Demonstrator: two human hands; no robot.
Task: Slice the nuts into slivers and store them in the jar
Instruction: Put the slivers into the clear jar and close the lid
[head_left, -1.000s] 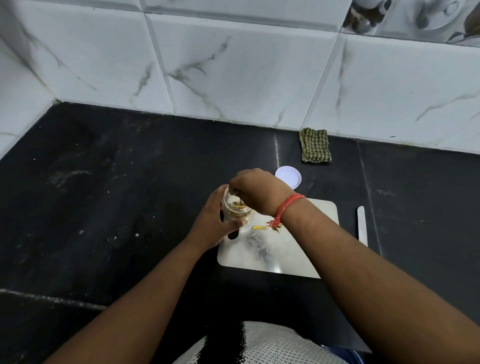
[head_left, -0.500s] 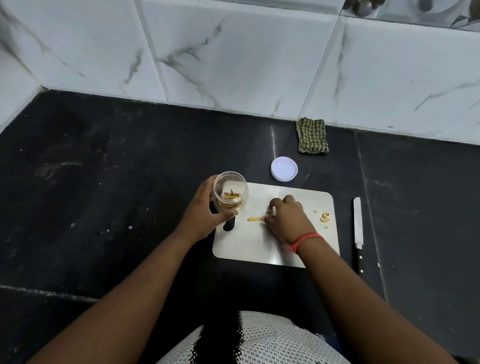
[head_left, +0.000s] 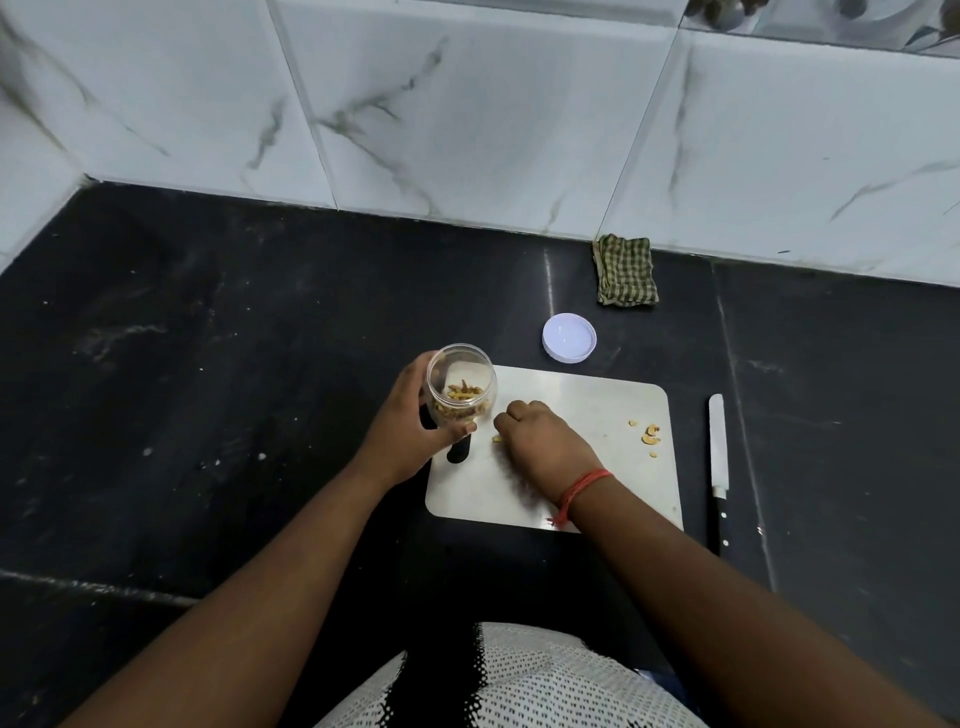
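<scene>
Left hand (head_left: 410, 431) fingers grip the jar (head_left: 460, 387); right hand (head_left: 540, 441) fingers pinch a sliver (head_left: 497, 439).

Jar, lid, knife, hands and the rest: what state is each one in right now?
jar: open, lidless, partly filled with slivers, held tilted.
lid: off, lying on the counter beyond the board.
knife: lying idle on the counter right of the board.
cutting board: flat, a few nut pieces near its right edge.
cloth: folded by the wall.
left hand: grips the jar.
right hand: fingers curled on a sliver.
</scene>
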